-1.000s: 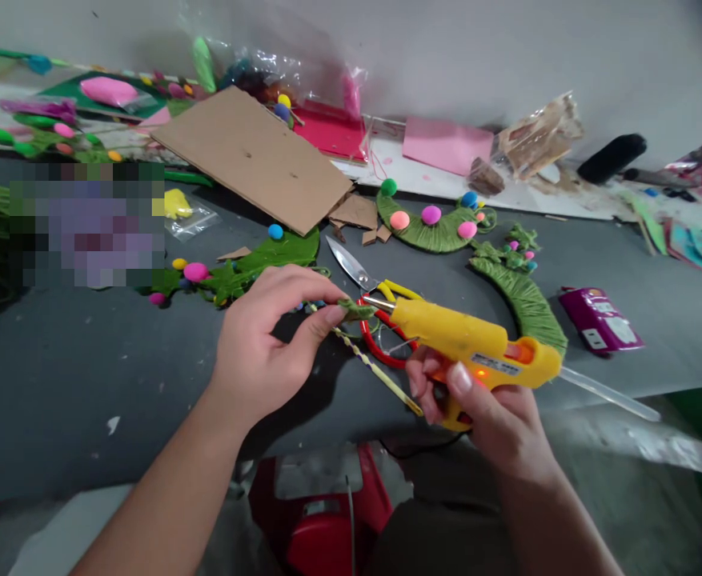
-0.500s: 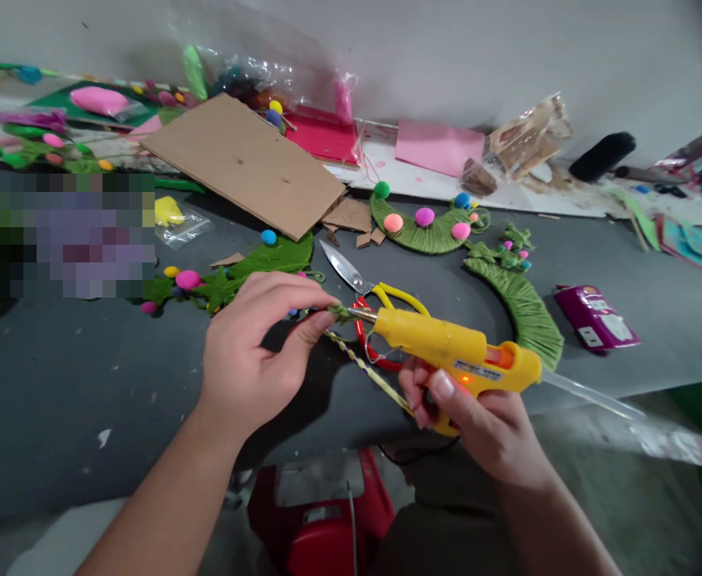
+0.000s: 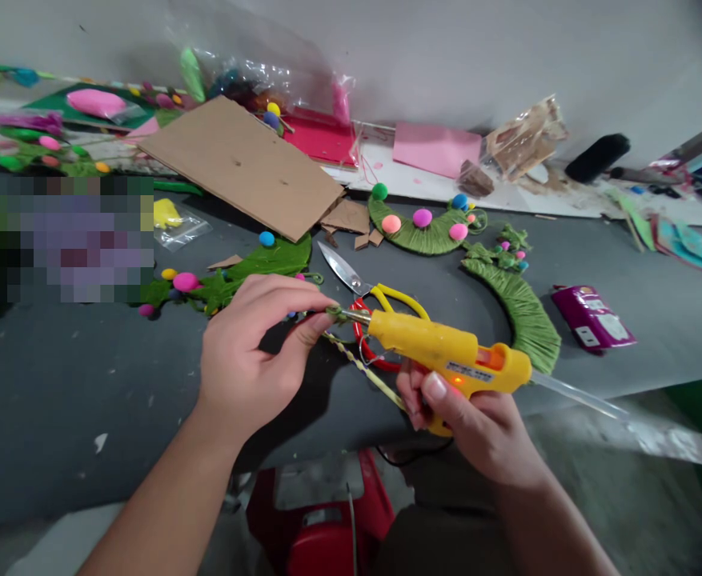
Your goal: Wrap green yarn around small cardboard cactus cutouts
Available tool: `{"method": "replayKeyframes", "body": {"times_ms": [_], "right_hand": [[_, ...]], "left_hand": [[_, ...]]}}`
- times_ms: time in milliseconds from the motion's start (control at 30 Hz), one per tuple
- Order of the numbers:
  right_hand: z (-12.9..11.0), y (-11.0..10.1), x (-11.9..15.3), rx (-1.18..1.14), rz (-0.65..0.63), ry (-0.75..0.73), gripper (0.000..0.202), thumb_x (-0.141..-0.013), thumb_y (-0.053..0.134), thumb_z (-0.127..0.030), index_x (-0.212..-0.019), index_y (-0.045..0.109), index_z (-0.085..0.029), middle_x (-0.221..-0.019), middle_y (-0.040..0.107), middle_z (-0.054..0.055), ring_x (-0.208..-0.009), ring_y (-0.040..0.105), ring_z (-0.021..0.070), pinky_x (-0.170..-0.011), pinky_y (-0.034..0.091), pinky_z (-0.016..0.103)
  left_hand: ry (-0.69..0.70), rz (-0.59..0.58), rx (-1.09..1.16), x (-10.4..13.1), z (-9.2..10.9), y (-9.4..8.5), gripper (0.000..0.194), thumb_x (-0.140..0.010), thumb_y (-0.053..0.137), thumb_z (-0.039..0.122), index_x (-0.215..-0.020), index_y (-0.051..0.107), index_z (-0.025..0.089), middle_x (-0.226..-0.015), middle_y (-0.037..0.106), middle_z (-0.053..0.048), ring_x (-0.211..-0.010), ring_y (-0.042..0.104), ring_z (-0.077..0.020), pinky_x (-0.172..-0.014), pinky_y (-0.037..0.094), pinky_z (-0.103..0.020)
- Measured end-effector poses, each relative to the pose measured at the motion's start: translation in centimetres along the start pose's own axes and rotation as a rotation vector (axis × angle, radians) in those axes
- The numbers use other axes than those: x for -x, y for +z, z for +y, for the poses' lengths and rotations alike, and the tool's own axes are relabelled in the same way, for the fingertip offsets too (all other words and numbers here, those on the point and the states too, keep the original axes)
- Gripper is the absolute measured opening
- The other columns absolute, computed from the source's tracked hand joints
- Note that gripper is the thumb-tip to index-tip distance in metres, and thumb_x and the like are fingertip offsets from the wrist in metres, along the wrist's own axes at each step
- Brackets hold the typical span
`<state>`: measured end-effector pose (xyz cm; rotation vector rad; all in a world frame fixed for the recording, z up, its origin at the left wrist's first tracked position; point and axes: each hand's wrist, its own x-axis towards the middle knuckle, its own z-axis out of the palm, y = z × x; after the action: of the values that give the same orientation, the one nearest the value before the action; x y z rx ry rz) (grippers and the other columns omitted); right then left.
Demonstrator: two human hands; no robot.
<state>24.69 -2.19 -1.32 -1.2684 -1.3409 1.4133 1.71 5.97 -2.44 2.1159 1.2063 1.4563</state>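
Observation:
Between its thumb and index finger, my left hand (image 3: pixel 266 352) pinches a small green piece (image 3: pixel 337 313). My right hand (image 3: pixel 464 408) is wrapped round the handle of a yellow glue gun (image 3: pixel 426 336) with an orange light glowing and a clear glue stick (image 3: pixel 582 395) out of its back. The metal nozzle meets the green piece, or nearly so. Scissors (image 3: pixel 354 280) with red and yellow handles lie behind the gun. A twisted pale strip (image 3: pixel 368 373) runs beneath, between the hands. Behind my left hand is a green leaf-like shape (image 3: pixel 275 260) with coloured pompoms.
Brown cardboard (image 3: pixel 246 168) lies at the back. Two green wrapped crescents, one with pompoms (image 3: pixel 421 236) and one plainer (image 3: pixel 531 316), rest right of it. A purple packet (image 3: pixel 592 318) sits at the right. A red stool (image 3: pixel 326 536) stands below the table edge.
The glue gun and my right hand have shifted slightly left, the nozzle staying at the green piece. The whole view has shifted a little.

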Motion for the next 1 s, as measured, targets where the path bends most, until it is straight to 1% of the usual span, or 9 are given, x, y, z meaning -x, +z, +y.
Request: {"method": "replayKeyframes", "body": {"times_ms": [233, 367, 567, 767, 1000], "right_hand": [[0.77, -0.17, 0.27, -0.040, -0.004, 0.009, 0.039, -0.102, 0.057, -0.050, -0.079, 0.062, -0.019, -0.070, 0.057, 0.001, -0.064, 0.052, 0.0130, -0.059, 0.041, 0.030], [1.03, -0.17, 0.41, -0.066, -0.013, 0.021, 0.038, -0.103, 0.055, -0.048, -0.078, 0.062, -0.019, -0.071, 0.056, 0.002, -0.065, 0.051, 0.0144, -0.060, 0.041, 0.031], [0.83, -0.01, 0.39, -0.062, -0.014, 0.023, 0.038, -0.103, 0.055, -0.048, -0.076, 0.061, -0.021, -0.070, 0.055, 0.002, -0.064, 0.049, 0.0155, -0.059, 0.039, 0.032], [0.82, 0.15, 0.29, -0.070, -0.022, 0.022, 0.039, -0.103, 0.054, -0.047, -0.076, 0.060, -0.020, -0.070, 0.054, 0.001, -0.065, 0.049, 0.0143, -0.061, 0.038, 0.031], [0.59, 0.03, 0.25, -0.032, -0.006, 0.037, 0.038, -0.104, 0.055, -0.046, -0.079, 0.061, -0.018, -0.072, 0.056, 0.001, -0.065, 0.050, 0.0134, -0.062, 0.040, 0.030]], "left_hand": [[0.015, -0.004, 0.019, -0.01, 0.11, -0.08, 0.018, -0.086, 0.077, 0.012, -0.096, 0.075, 0.027, -0.096, 0.078, 0.001, -0.093, 0.072, -0.0187, -0.087, 0.059, -0.036], [0.008, -0.004, 0.028, -0.04, 0.22, -0.12, 0.018, -0.086, 0.076, 0.012, -0.096, 0.075, 0.028, -0.096, 0.078, 0.001, -0.094, 0.072, -0.0198, -0.087, 0.059, -0.037], [-0.016, -0.007, 0.007, -0.01, 0.18, -0.16, 0.014, -0.088, 0.077, 0.019, -0.096, 0.075, 0.029, -0.097, 0.078, 0.000, -0.093, 0.072, -0.0214, -0.084, 0.060, -0.039], [-0.023, -0.007, 0.019, 0.03, 0.22, -0.16, 0.017, -0.087, 0.077, 0.015, -0.096, 0.075, 0.029, -0.098, 0.078, 0.001, -0.095, 0.072, -0.0207, -0.087, 0.059, -0.038], [-0.017, 0.012, -0.028, 0.02, 0.13, -0.31, 0.018, -0.087, 0.076, 0.014, -0.097, 0.075, 0.029, -0.098, 0.077, 0.002, -0.095, 0.072, -0.0205, -0.087, 0.059, -0.038]]}}
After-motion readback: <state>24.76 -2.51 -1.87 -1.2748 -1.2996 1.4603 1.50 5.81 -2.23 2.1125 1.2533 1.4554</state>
